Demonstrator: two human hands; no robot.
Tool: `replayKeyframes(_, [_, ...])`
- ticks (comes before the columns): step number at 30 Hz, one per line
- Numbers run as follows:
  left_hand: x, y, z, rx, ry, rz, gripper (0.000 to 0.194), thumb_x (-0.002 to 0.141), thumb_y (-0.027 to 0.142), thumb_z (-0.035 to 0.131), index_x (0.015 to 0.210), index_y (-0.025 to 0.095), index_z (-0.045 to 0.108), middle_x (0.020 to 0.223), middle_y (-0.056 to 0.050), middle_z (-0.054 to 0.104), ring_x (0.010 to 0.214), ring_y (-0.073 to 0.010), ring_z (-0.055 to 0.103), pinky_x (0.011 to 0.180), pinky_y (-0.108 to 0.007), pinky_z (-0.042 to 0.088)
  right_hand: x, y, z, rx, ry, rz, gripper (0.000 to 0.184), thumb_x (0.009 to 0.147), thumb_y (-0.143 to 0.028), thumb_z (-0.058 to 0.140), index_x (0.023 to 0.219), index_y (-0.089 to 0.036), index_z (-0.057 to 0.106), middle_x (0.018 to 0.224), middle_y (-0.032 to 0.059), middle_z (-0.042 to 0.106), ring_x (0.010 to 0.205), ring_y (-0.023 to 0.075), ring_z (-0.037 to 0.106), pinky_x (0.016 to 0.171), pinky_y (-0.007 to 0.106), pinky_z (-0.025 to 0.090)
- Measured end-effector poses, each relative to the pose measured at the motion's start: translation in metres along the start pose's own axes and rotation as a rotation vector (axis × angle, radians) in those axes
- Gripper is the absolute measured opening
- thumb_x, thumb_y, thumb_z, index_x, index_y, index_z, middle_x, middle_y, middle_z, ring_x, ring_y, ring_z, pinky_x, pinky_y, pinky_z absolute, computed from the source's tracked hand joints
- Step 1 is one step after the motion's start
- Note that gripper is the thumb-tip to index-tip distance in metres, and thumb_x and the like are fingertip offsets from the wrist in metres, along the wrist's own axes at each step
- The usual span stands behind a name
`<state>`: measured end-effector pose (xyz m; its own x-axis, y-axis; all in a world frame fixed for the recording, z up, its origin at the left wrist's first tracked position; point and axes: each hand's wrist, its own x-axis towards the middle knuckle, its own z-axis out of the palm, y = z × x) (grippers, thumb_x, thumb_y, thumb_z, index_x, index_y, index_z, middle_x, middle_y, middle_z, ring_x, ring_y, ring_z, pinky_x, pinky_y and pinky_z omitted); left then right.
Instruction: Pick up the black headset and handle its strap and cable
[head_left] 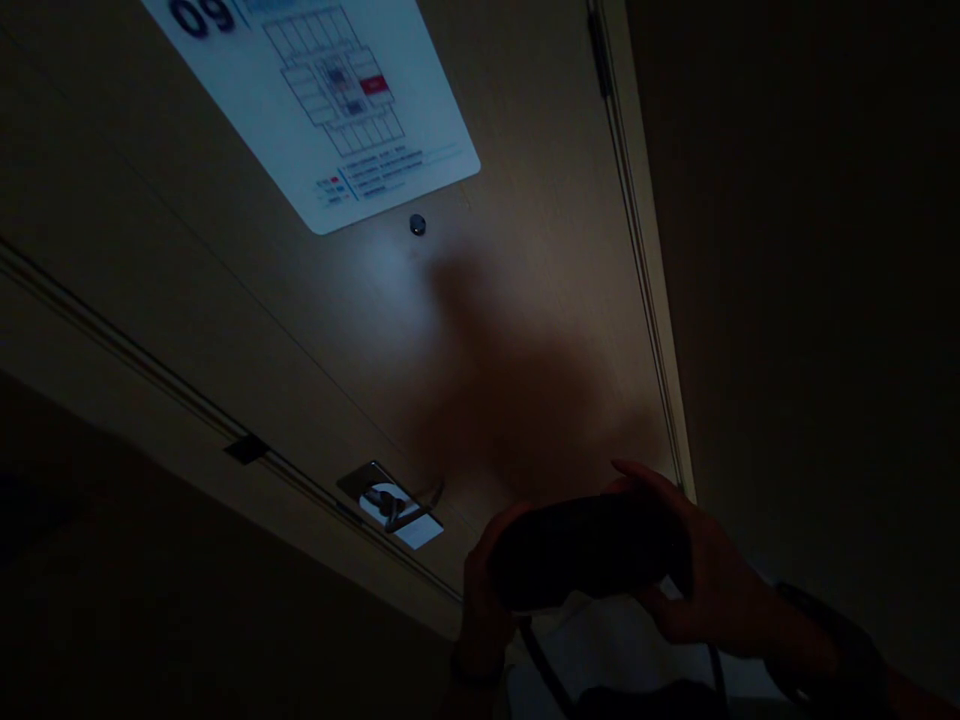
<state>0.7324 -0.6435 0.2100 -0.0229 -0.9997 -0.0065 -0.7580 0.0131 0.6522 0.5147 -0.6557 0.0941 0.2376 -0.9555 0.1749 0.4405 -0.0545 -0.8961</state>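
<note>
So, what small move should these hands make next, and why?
Perhaps firm up the grip on the dark device before moving it: the left hand and right hand hold its opposite ends in very dim light, facing a door.

Sign (322,100) on door (540,230), peephole (418,225) just blw, handle (391,507) farther dn, L of device (585,550).

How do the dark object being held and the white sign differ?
The dark object is near-black, with no markings I can make out; the white sign carries a printed plan with a red patch. The dark object has a rounded outline; the white sign has straight edges. The dark object is held between the left hand and right hand; the white sign lies flat on the door. Neither shows whole.
</note>
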Motion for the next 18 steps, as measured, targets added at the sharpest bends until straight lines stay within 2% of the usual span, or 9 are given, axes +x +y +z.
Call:
replayKeyframes(2, [-0.007,-0.007,0.004,-0.018,0.031,-0.080,0.045,0.080,0.041,0.060,0.122,0.024,0.061,0.117,-0.005,0.067,0.105,-0.0211,0.064,0.088,-0.024,0.051,-0.002,-0.002,0.000,-0.025,-0.016,-0.018,0.092,0.066,-0.017,0.064,0.145,-0.035,0.020,0.128,0.0094,0.048,0.117,0.0280,0.050,0.098,0.054,0.043])
replayKeyframes(5, [-0.015,-0.011,0.009,-0.083,0.064,-0.231,0.054,0.081,0.046,0.057,0.130,0.022,0.055,0.113,-0.008,0.068,0.099,-0.0231,0.066,0.085,-0.028,0.053,-0.004,-0.003,0.001,-0.046,-0.038,-0.039,0.095,0.065,-0.018,0.063,0.147,-0.033,0.018,0.130,0.0104,0.047,0.118,0.0291,0.049,0.098,0.055,0.043])
replayKeyframes(7, [-0.017,-0.011,0.013,-0.145,0.081,-0.319,0.058,0.080,0.047,0.059,0.131,0.020,0.054,0.109,-0.009,0.070,0.095,-0.0240,0.067,0.084,-0.030,0.054,-0.005,-0.004,0.002,-0.060,-0.039,-0.040,0.095,0.065,-0.018,0.063,0.147,-0.032,0.018,0.131,0.0110,0.047,0.118,0.0288,0.049,0.098,0.054,0.044])
replayKeyframes(10, [-0.017,-0.011,0.019,-0.259,0.118,-0.413,0.057,0.078,0.044,0.062,0.129,0.019,0.055,0.114,-0.011,0.069,0.100,-0.0254,0.067,0.086,-0.031,0.054,-0.006,-0.007,0.003,-0.096,-0.029,-0.064,0.091,0.067,-0.019,0.061,0.147,-0.029,0.019,0.131,0.0118,0.047,0.118,0.0274,0.050,0.097,0.049,0.047])
replayKeyframes(14, [-0.021,-0.025,0.027,-0.277,0.143,-0.431,0.055,0.077,0.042,0.064,0.126,0.018,0.056,0.115,-0.012,0.068,0.101,-0.0254,0.066,0.089,-0.033,0.054,-0.006,-0.011,0.005,-0.179,-0.016,-0.086,0.089,0.068,-0.018,0.058,0.147,-0.029,0.018,0.133,0.0102,0.048,0.118,0.0258,0.050,0.096,0.046,0.049])
replayKeyframes(18, [-0.028,-0.050,0.035,-0.194,0.132,-0.368,0.057,0.077,0.043,0.065,0.128,0.018,0.055,0.115,-0.011,0.067,0.106,-0.0256,0.063,0.094,-0.037,0.051,-0.007,-0.010,0.005,-0.206,-0.040,-0.080,0.090,0.069,-0.019,0.057,0.148,-0.031,0.016,0.134,0.0092,0.047,0.117,0.0274,0.050,0.093,0.051,0.049])
